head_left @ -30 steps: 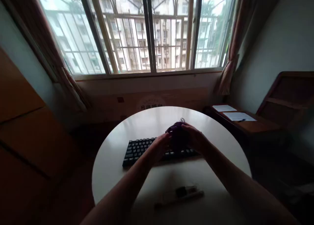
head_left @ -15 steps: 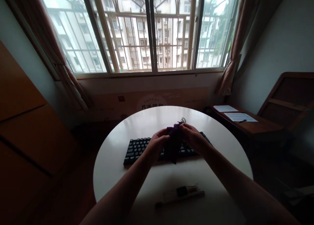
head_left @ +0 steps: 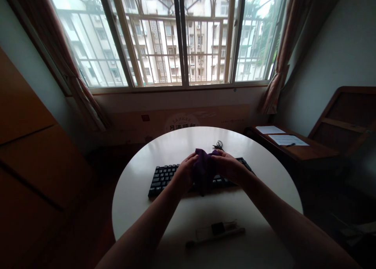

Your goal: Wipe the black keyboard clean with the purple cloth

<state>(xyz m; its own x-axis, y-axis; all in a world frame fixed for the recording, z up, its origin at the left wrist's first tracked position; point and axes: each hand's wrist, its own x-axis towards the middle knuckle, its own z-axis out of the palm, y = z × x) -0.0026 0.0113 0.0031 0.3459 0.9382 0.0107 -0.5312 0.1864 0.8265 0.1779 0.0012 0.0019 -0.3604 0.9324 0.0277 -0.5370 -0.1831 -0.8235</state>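
Holds purple cloth (head_left: 202, 169) between left hand (head_left: 185, 172) and right hand (head_left: 230, 167), with fingers of both closed on its upper edges, over black keyboard (head_left: 163, 177). Reads "月满颐和" under arched "ZANKE…" on printed panel (head_left: 158, 118) beyond the hands. Cannot make out text on paper sheets (head_left: 277, 138), right of right hand.

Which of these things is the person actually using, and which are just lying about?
In use:
purple cloth, held by the left hand and right hand
keyboard, below the cloth, so probably involved

Seemingly just lying about:
cable, beyond the keyboard
slender item on the table, too dim to name
papers and pen, on the brown surface at right
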